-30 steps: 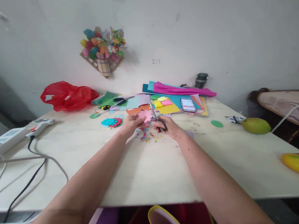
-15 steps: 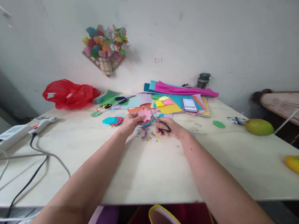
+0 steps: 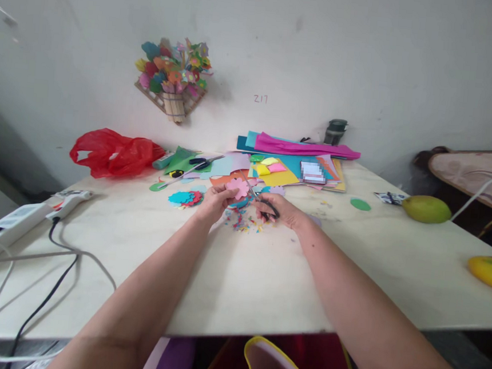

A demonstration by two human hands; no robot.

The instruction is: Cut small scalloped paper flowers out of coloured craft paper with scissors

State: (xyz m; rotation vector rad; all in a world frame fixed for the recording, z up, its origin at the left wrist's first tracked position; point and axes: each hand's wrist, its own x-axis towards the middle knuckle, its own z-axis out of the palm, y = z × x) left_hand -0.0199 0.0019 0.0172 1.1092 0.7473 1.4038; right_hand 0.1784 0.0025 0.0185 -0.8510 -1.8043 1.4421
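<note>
Between the thumb and fingers of my left hand (image 3: 215,202) is a pink paper flower (image 3: 238,189) with a scalloped edge. My right hand (image 3: 284,210) has its fingers in the black handles of a pair of scissors (image 3: 273,207). The scissor blades reach up and left, at the flower's right edge. Small coloured paper scraps (image 3: 242,223) lie on the table beneath both hands. To the left of my left hand is a pile of blue and red scalloped paper pieces (image 3: 182,198).
Sheets of coloured paper (image 3: 285,179) and a second pair of scissors (image 3: 205,162) lie toward the back. A red plastic bag (image 3: 111,152) sits back left, a power strip (image 3: 14,221) and cables at left. A green mango (image 3: 426,209) and a yellow fruit (image 3: 490,273) are at right.
Both hands stay nearly in place. The pink flower and the scissors have shifted only slightly against each other.
</note>
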